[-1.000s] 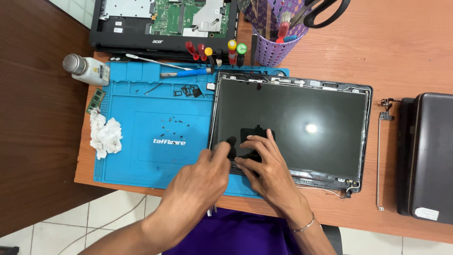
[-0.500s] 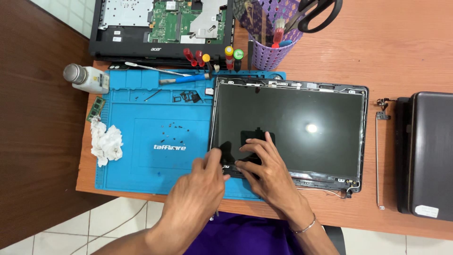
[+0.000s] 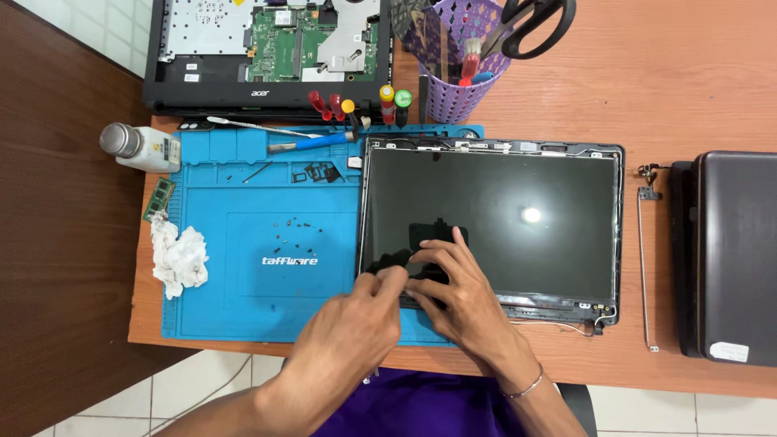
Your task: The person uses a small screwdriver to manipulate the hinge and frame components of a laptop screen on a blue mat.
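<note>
A bare laptop display panel (image 3: 518,202) lies in its lid frame, half on a blue repair mat (image 3: 243,307). Both my hands work at its lower left edge. My left hand (image 3: 356,324) has thumb and fingers pinched together on that edge. My right hand (image 3: 453,299) rests on the dark glass with fingers spread and holds nothing; a thin bracelet is on its wrist. What lies under the fingertips is hidden.
An opened laptop base (image 3: 259,48) lies at the back. A purple basket (image 3: 453,73) holds tools and scissors (image 3: 534,24). A blue-handled screwdriver (image 3: 312,143), loose screws (image 3: 291,235), a bottle (image 3: 142,147), crumpled tissue (image 3: 180,257), a metal hinge bar (image 3: 645,259) and a closed dark laptop (image 3: 728,251) surround the work.
My left hand has shifted slightly right, closing up against the right hand's fingers at the panel's lower edge. The right hand has stayed in place.
</note>
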